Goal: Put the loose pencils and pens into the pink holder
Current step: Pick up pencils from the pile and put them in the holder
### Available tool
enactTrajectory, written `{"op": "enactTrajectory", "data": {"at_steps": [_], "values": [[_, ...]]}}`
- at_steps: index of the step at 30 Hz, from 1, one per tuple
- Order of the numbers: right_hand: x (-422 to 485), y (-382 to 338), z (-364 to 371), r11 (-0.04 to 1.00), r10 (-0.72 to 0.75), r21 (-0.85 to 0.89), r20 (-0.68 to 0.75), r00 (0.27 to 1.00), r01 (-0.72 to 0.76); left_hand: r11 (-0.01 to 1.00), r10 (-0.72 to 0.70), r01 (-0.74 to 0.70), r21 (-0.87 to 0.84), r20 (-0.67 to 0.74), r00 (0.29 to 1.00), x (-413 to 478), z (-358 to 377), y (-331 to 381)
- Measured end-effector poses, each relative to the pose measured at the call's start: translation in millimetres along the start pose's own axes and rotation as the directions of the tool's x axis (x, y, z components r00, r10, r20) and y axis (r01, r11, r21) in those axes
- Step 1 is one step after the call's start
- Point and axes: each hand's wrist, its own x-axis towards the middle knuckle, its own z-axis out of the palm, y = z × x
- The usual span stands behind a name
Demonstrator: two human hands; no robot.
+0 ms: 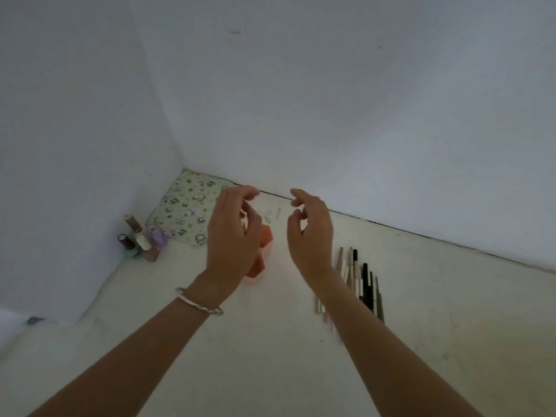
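Pencils and pens (359, 281) loose, hands empty

Pink-orange holder (264, 236), black, beige and pink pens (361, 281), green floral-print pouch (183, 209), white table (270, 356).

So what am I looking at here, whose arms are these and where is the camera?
There is no machine here: a person wears a camera on the head, looking down at their own arms. The left hand, with a bracelet on its wrist, and the right hand hover open above a pale surface; neither holds anything. Partly behind the left hand stands the pink holder. By the right forearm lies a row of loose pencils and pens. In the corner are small bottles and a patterned cloth.
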Motion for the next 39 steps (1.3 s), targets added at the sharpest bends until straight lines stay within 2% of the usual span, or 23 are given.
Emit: {"op": "enactTrajectory", "data": {"at_steps": [2,3,5,7,9,11,14,18,20,22,25,27,29,34,37,39], "values": [[14,11,-27,0.995,0.102,0.013,-0.087,0.991,-0.101,0.996,-0.085,0.087,-0.004,0.185,0.979,-15,30,10],[18,18,-42,0.990,0.142,0.016,-0.117,0.983,-0.141,0.989,-0.149,0.146,0.035,0.298,0.943,-25,48,13],[20,31,-67,0.979,0.203,0.023,-0.150,0.968,-0.202,0.953,-0.300,0.244,0.177,0.479,0.825,-47,82,14],[15,43,-87,0.969,0.247,0.017,-0.161,0.956,-0.248,0.902,-0.428,0.288,0.322,0.576,0.697,-67,109,12],[4,56,-104,0.961,0.271,-0.006,-0.164,0.949,-0.275,0.852,-0.518,0.292,0.435,0.614,0.596,-82,128,13],[-8,69,-118,0.953,0.292,-0.037,-0.168,0.942,-0.302,0.805,-0.588,0.312,0.505,0.607,0.535,-92,143,16],[-24,84,-133,0.940,0.320,-0.071,-0.165,0.933,-0.335,0.738,-0.669,0.372,0.562,0.542,0.509,-98,157,19],[-32,93,-134,0.921,0.371,-0.076,-0.137,0.919,-0.383,0.684,-0.730,0.508,0.524,0.502,0.464,-95,161,16],[-31,95,-130,0.923,0.367,-0.089,-0.096,0.925,-0.375,0.685,-0.722,0.598,0.416,0.493,0.485,-87,156,13],[-28,97,-118,0.913,0.379,-0.160,-0.004,0.925,-0.375,0.720,-0.669,0.660,0.215,0.466,0.578,-72,145,13],[-25,103,-87,0.851,0.468,-0.384,0.241,0.850,-0.359,0.816,-0.543,0.579,0.001,0.346,0.765,-40,121,19],[-30,108,-62,0.796,0.525,-0.528,0.358,0.772,-0.296,0.860,-0.462,0.503,-0.080,0.297,0.836,-23,105,26],[-39,112,-43,0.761,0.531,-0.619,0.418,0.737,-0.197,0.894,-0.394,0.436,-0.103,0.281,0.875,-14,91,33],[-59,119,-19,0.737,0.469,-0.675,0.485,0.738,-0.025,0.930,-0.309,0.350,-0.115,0.277,0.910,-15,72,39],[-52,116,-19,0.811,0.448,-0.574,0.487,0.749,-0.112,0.940,-0.270,0.308,-0.144,0.235,0.934,-9,59,37],[-33,109,-24,0.856,0.445,-0.447,0.377,0.813,-0.261,0.942,-0.247,0.272,-0.195,0.144,0.958,5,43,30]]}}
